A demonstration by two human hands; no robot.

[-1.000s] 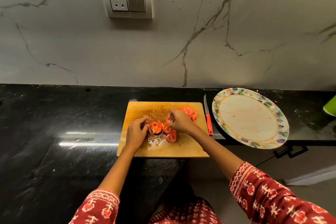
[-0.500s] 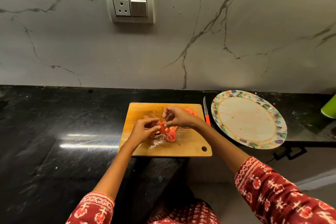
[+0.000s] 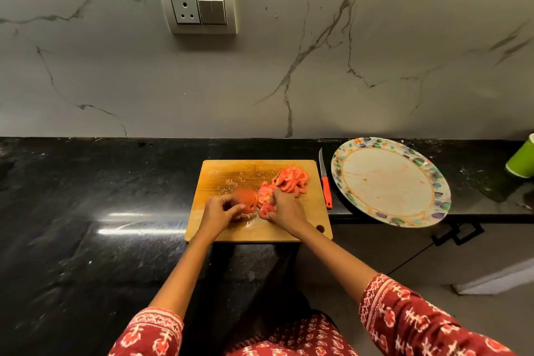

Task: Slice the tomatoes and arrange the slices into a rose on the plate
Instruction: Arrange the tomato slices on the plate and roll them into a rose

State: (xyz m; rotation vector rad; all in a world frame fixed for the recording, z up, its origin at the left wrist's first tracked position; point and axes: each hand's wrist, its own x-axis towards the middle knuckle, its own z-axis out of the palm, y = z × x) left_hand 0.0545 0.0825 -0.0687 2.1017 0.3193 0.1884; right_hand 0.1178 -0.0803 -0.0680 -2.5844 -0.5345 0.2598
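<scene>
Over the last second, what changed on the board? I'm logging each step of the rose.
The right hand, which had lifted toward the far pile of slices, came back down beside the slices in the middle of the cutting board. The left hand now grips a blurred tomato piece. Knife and plate stayed put; no slices on the plate.

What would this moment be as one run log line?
stage: gathering slices | left hand: holds blurred tomato slice | right hand: pinches tomato slices | cutting board | plate: no slices | knife: idle
</scene>
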